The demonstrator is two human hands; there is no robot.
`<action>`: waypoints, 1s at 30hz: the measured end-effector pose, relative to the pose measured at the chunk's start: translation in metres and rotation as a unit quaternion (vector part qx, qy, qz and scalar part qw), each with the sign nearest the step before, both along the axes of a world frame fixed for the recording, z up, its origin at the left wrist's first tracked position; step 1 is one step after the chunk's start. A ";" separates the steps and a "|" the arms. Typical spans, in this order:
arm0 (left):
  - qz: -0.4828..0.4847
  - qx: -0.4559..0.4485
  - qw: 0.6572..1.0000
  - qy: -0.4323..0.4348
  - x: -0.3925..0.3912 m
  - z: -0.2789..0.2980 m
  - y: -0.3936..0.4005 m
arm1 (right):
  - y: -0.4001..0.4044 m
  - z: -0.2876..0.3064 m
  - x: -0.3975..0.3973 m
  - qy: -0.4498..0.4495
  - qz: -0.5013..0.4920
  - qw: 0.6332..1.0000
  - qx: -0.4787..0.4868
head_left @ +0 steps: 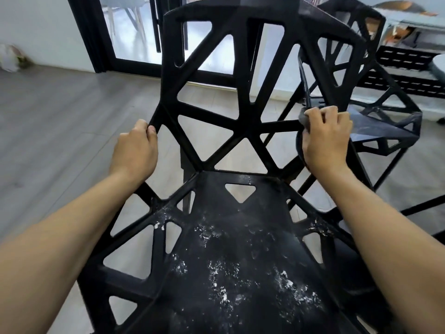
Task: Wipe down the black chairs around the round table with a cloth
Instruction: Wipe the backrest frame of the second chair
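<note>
I see left hand (134, 150) gripping chair (240, 249) frame, 9 o'clock; right hand (325, 138) pressing cloth (304, 116) on frame, 3 o'clock.

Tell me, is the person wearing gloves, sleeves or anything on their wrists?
No. The left hand and right hand are bare, with no gloves, rings or watch showing. Both forearms are uncovered up to the picture's edge, so no sleeve is visible.
</note>
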State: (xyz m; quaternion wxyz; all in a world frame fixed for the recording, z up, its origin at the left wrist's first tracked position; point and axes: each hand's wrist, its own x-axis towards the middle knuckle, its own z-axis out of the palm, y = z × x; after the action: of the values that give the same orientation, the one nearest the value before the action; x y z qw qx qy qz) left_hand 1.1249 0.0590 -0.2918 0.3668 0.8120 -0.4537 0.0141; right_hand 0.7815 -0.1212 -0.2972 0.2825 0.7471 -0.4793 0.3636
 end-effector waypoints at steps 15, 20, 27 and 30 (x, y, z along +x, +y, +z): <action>-0.005 -0.003 1.000 -0.012 0.006 -0.006 -0.005 | 0.098 -0.111 0.202 -0.067 0.163 0.960 0.218; -0.005 0.010 1.000 0.006 0.006 -0.003 -0.005 | 0.094 -0.091 0.187 -0.082 0.153 0.942 0.286; -0.017 0.004 0.999 0.036 0.008 0.000 -0.005 | 0.110 -0.087 0.174 -0.052 0.160 0.887 0.431; -0.039 0.010 0.997 0.064 0.009 0.004 -0.001 | 0.118 -0.093 0.164 0.020 0.150 0.891 0.427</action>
State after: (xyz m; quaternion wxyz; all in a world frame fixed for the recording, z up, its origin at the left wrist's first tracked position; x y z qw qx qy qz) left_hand 1.1336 0.0583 -0.2876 0.3877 0.7965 -0.4606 -0.0566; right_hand 0.9456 -0.0035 -0.3903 -0.1122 0.8657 -0.4652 0.1468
